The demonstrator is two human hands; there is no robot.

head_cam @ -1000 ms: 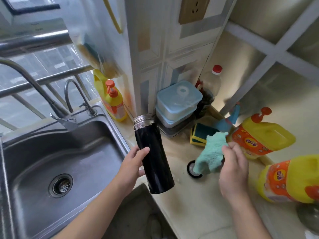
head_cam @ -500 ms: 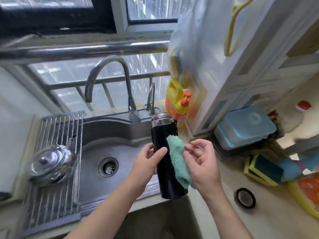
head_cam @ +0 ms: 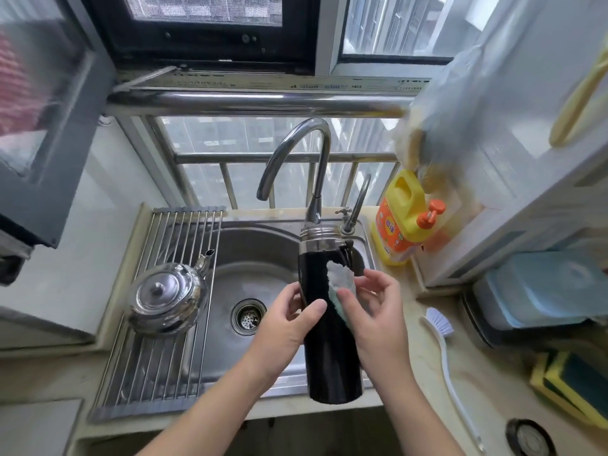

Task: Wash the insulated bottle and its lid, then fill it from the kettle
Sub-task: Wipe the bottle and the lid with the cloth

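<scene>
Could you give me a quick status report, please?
Left hand grips bottle at sink. Right hand holds cloth against it. Lid off, on counter. Nothing blocking.

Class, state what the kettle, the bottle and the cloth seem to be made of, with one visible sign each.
Kettle: polished metal, probably stainless steel; it mirrors the room. Bottle: glossy black coating, likely over metal; bare silvery threaded neck. Cloth: soft pale green fabric, perhaps microfibre; fuzzy pile.

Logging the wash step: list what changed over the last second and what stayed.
The right hand carried the cloth left from over the counter to the upper side of the bottle. The left hand moved the bottle from beside the sink to over it. Unchanged: the left hand's grip on the bottle, and the lid on the counter.
</scene>
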